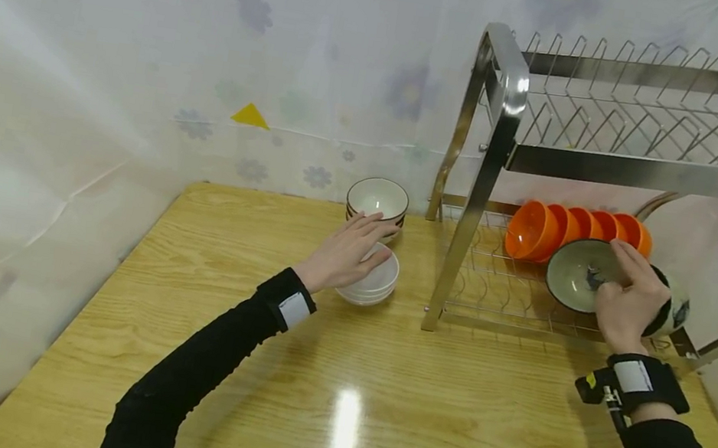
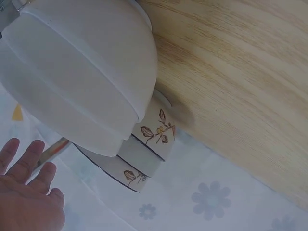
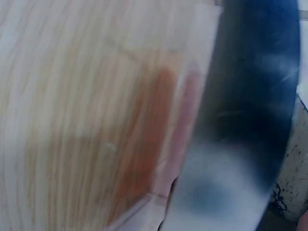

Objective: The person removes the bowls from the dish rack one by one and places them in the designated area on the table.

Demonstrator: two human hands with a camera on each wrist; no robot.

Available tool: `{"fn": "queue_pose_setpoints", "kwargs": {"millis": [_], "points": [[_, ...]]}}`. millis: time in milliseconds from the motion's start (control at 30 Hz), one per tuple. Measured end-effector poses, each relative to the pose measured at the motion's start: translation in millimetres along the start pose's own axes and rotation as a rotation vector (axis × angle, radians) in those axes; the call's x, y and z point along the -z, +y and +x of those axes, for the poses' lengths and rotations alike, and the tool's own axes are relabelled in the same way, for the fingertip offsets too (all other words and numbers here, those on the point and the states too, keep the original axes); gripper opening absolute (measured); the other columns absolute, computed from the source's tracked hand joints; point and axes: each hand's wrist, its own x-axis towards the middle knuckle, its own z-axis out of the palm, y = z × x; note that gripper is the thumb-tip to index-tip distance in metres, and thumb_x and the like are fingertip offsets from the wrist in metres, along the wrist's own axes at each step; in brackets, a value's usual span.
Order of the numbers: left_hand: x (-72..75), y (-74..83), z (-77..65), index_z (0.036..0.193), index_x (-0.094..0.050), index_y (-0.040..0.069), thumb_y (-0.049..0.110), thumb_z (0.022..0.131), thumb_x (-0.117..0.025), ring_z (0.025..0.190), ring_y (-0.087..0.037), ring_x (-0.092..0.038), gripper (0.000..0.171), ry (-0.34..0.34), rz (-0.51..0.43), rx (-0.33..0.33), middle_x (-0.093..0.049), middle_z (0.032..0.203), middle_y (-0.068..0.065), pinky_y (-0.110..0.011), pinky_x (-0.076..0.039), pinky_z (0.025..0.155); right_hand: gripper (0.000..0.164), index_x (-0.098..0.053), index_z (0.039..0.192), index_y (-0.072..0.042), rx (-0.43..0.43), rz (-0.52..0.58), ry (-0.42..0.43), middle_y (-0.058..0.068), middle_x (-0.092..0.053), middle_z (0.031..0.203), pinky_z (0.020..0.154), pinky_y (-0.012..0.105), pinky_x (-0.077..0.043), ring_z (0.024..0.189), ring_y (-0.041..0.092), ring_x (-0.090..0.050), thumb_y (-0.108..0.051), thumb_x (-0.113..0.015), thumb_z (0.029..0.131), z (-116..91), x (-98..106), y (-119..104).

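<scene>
My left hand hovers with fingers extended beside and partly over a stack of white bowls. In the left wrist view its fingers are spread, with nothing in them. Behind stand stacked dark-rimmed bowls with a leaf pattern. At the rack's lower tier, my right hand grips a pale green bowl at its right side; the exact finger contact is partly hidden. Another dark-rimmed patterned bowl stands just behind that hand. The right wrist view is blurred.
A two-tier metal dish rack stands at the right of the wooden table. Several orange bowls lean in a row on its lower tier. The upper wire tier overhangs the right hand's area. A flower-print sheet lines the back.
</scene>
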Motion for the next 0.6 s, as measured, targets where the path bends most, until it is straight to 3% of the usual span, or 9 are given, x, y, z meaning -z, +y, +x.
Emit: {"fn": "queue_pose_setpoints", "kwargs": {"millis": [67, 133, 300, 433, 533, 600], "points": [[0.0, 0.3, -0.1, 0.152, -0.043, 0.007, 0.029, 0.108, -0.046, 0.154, -0.032, -0.03, 0.049, 0.009, -0.005, -0.004, -0.046, 0.157, -0.014, -0.049, -0.016, 0.131, 0.067, -0.072, 0.121, -0.002, -0.043, 0.029, 0.009, 0.023, -0.071, 0.122, 0.062, 0.013, -0.021, 0.088, -0.007, -0.062, 0.016, -0.034, 0.069, 0.2, 0.5, -2.4], [0.3, 0.5, -0.5, 0.152, -0.043, 0.007, 0.029, 0.108, -0.047, 0.154, -0.032, -0.03, 0.049, 0.017, -0.01, -0.006, -0.046, 0.157, -0.014, -0.048, -0.016, 0.131, 0.068, -0.073, 0.121, -0.004, -0.086, 0.056, 0.011, 0.023, -0.07, 0.123, 0.061, 0.016, -0.019, 0.08, -0.019, -0.046, 0.017, -0.034, 0.069, 1.0, 0.7, -6.2], [1.4, 2.7, -1.4, 0.152, -0.044, 0.008, 0.028, 0.108, -0.047, 0.153, -0.03, -0.031, 0.048, 0.037, -0.009, -0.015, -0.046, 0.157, -0.013, -0.048, -0.016, 0.131, 0.068, -0.073, 0.123, -0.008, -0.207, 0.06, -0.035, 0.021, -0.069, 0.127, 0.063, 0.021, -0.02, 0.084, -0.018, -0.045, 0.015, -0.034, 0.073, 5.5, 3.4, -18.7], [2.9, 6.4, -2.4, 0.15, -0.045, 0.007, 0.028, 0.108, -0.047, 0.153, -0.029, -0.033, 0.047, 0.071, -0.019, -0.033, -0.048, 0.155, -0.013, -0.047, -0.016, 0.131, 0.062, -0.074, 0.123, -0.011, -0.348, 0.029, -0.094, 0.016, -0.07, 0.127, 0.055, 0.02, -0.02, 0.074, -0.004, -0.043, 0.013, -0.036, 0.079, 9.8, 6.5, -27.8], [3.3, 10.1, -3.2, 0.148, -0.049, 0.007, 0.026, 0.108, -0.047, 0.149, -0.029, -0.04, 0.044, 0.135, -0.029, -0.064, -0.053, 0.151, -0.012, -0.044, -0.016, 0.131, 0.057, -0.073, 0.125, -0.014, -0.45, -0.002, -0.166, 0.015, -0.069, 0.128, 0.049, 0.018, -0.021, 0.073, 0.004, -0.044, 0.01, -0.04, 0.085, 12.5, 8.1, -32.2], [3.3, 13.6, -3.7, 0.144, -0.052, 0.006, 0.022, 0.107, -0.049, 0.143, -0.028, -0.047, 0.04, 0.21, -0.037, -0.104, -0.058, 0.145, -0.012, -0.042, -0.022, 0.13, 0.055, -0.072, 0.127, -0.016, -0.512, 0.006, -0.211, 0.015, -0.068, 0.129, 0.052, 0.012, -0.028, 0.082, 0.002, -0.051, 0.007, -0.042, 0.087, 14.3, 8.6, -34.2]]}}
